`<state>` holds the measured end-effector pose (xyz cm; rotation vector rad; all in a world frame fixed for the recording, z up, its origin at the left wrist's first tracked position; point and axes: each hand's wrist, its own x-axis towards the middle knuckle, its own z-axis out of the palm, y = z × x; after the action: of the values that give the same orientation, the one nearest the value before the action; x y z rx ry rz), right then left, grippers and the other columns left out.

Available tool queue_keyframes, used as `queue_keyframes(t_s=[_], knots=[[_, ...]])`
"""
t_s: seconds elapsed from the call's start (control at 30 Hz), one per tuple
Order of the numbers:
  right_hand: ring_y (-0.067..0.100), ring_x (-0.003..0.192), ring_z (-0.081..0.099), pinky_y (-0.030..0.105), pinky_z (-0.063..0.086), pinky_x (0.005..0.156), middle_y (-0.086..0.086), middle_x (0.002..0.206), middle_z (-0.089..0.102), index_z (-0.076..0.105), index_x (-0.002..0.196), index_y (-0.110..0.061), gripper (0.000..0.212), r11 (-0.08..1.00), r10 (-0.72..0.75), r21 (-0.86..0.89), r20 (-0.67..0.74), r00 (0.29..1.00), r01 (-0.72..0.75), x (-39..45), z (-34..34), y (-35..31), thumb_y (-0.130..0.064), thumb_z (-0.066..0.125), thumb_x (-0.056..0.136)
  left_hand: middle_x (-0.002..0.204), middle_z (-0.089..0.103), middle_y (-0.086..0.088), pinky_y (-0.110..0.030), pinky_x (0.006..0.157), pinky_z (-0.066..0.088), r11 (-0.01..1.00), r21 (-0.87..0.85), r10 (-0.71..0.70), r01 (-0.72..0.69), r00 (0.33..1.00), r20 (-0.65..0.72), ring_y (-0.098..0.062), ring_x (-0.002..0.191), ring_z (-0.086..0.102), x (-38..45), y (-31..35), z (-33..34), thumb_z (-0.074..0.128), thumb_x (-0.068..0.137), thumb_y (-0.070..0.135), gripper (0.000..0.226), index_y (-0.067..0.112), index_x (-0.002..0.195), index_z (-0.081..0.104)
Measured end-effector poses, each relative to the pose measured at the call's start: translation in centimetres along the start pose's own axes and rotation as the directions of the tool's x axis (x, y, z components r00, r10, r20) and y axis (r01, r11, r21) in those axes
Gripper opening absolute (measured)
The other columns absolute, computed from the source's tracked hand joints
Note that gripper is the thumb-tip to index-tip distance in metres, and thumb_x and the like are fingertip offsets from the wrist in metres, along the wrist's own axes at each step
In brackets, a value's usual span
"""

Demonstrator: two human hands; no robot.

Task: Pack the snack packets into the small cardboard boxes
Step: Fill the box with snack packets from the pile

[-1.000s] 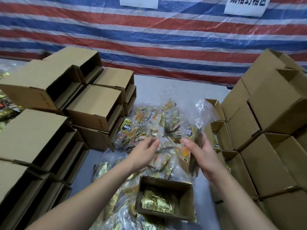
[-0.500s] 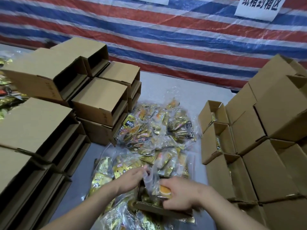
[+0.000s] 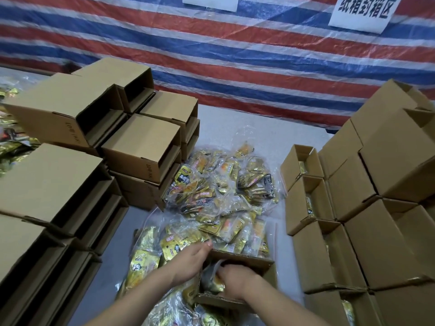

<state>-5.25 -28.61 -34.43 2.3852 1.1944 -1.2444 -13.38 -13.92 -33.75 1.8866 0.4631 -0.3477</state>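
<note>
white sign [image 3: 363, 12] reads 纸箱封箱区

right hand [image 3: 231, 278] inside open small box [image 3: 256, 261], fingers curled on a gold snack packet [image 3: 213, 282] | left hand [image 3: 190, 260] rests on box's left wall | loose bagged packets [image 3: 221, 191] heaped on grey surface [image 3: 235, 128] | empty boxes [image 3: 141, 147] stacked left | filled boxes [image 3: 306, 203] stacked right
</note>
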Motion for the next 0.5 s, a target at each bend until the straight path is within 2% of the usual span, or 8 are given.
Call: queue_keyframes(t_s=[0.07, 0.13, 0.2, 0.27, 0.37, 0.4, 0.43, 0.5], knots=[[0.033, 0.123, 0.055, 0.043, 0.046, 0.104, 0.010, 0.141, 0.054, 0.040, 0.146, -0.019, 0.069, 0.995, -0.020, 0.097, -0.001, 1.000, 0.020, -0.3, 0.1, 0.5, -0.040, 0.069, 0.088, 0.116, 0.066, 0.001, -0.023, 0.092, 0.043, 0.999, 0.034, 0.008, -0.007, 0.999, -0.036, -0.014, 0.113, 0.059, -0.2, 0.1, 0.3, 0.027, 0.104, 0.051, 0.056, 0.014, 0.110, 0.068], [0.024, 0.124, 0.054, 0.035, 0.043, 0.108, 0.002, 0.140, 0.056, 0.045, 0.144, -0.024, 0.067, 0.958, -0.062, 0.281, 0.012, 0.998, 0.056, -1.3, -0.6, 0.9, -0.042, 0.071, 0.084, 0.112, 0.069, 0.000, -0.026, 0.096, 0.045, 1.000, 0.016, 0.001, -0.001, 0.999, -0.042, -0.012, 0.107, 0.061, -0.4, 0.1, 0.3, 0.027, 0.103, 0.054, 0.056, 0.017, 0.107, 0.068], [0.015, 0.121, 0.055, 0.031, 0.042, 0.107, -0.006, 0.136, 0.058, 0.052, 0.138, -0.028, 0.059, 0.926, -0.087, 0.369, 0.000, 0.996, 0.081, -2.6, -1.6, 1.2, -0.042, 0.071, 0.083, 0.106, 0.070, 0.003, -0.031, 0.099, 0.047, 1.000, -0.016, -0.005, 0.004, 1.000, -0.019, -0.010, 0.103, 0.063, -0.4, -0.1, 0.2, 0.028, 0.101, 0.057, 0.055, 0.020, 0.102, 0.069], [0.016, 0.113, 0.059, 0.034, 0.048, 0.100, -0.004, 0.127, 0.063, 0.058, 0.130, -0.026, 0.047, 0.932, -0.104, 0.340, -0.072, 0.992, 0.122, -3.8, -2.1, 1.5, -0.042, 0.066, 0.087, 0.101, 0.072, 0.003, -0.033, 0.098, 0.049, 0.999, -0.046, -0.007, 0.007, 1.000, -0.005, -0.010, 0.099, 0.065, -0.3, -0.3, 0.1, 0.029, 0.101, 0.058, 0.056, 0.019, 0.098, 0.069], [0.026, 0.091, 0.064, 0.040, 0.051, 0.082, 0.005, 0.099, 0.069, 0.066, 0.102, -0.019, 0.025, 0.928, -0.089, 0.347, -0.151, 0.985, 0.137, -4.6, -2.0, 1.5, -0.038, 0.052, 0.094, 0.098, 0.071, 0.005, -0.031, 0.096, 0.049, 0.999, -0.043, -0.002, 0.002, 1.000, -0.002, -0.008, 0.095, 0.065, -0.1, -0.3, 0.1, 0.028, 0.098, 0.061, 0.057, 0.021, 0.092, 0.068], [0.028, 0.093, 0.063, 0.039, 0.051, 0.082, 0.007, 0.100, 0.068, 0.065, 0.098, -0.018, 0.025, 0.924, -0.090, 0.357, -0.135, 0.987, 0.133, -4.4, -2.0, 1.3, -0.037, 0.048, 0.097, 0.098, 0.070, 0.008, -0.028, 0.093, 0.049, 0.999, -0.036, -0.003, 0.003, 1.000, -0.005, -0.005, 0.094, 0.064, 0.0, -0.3, 0.2, 0.027, 0.095, 0.065, 0.058, 0.023, 0.090, 0.067], [0.028, 0.101, 0.062, 0.038, 0.049, 0.087, 0.008, 0.108, 0.067, 0.065, 0.102, -0.018, 0.028, 0.926, -0.092, 0.357, -0.097, 0.991, 0.121, -4.0, -1.7, 1.1, -0.036, 0.044, 0.099, 0.101, 0.069, 0.011, -0.024, 0.090, 0.048, 1.000, -0.023, -0.003, 0.003, 1.000, -0.010, -0.001, 0.094, 0.062, 0.0, -0.3, 0.3, 0.026, 0.091, 0.068, 0.060, 0.024, 0.091, 0.067], [0.026, 0.122, 0.054, 0.032, 0.041, 0.101, 0.010, 0.133, 0.059, 0.060, 0.128, -0.014, 0.038, 0.923, -0.066, 0.380, -0.009, 0.998, 0.065, -2.6, -1.1, 0.3, -0.033, 0.039, 0.102, 0.119, 0.061, 0.017, -0.021, 0.093, 0.043, 1.000, 0.015, 0.006, -0.006, 1.000, -0.024, 0.001, 0.107, 0.056, 0.1, -0.4, 0.5, 0.025, 0.092, 0.068, 0.063, 0.024, 0.108, 0.068]])
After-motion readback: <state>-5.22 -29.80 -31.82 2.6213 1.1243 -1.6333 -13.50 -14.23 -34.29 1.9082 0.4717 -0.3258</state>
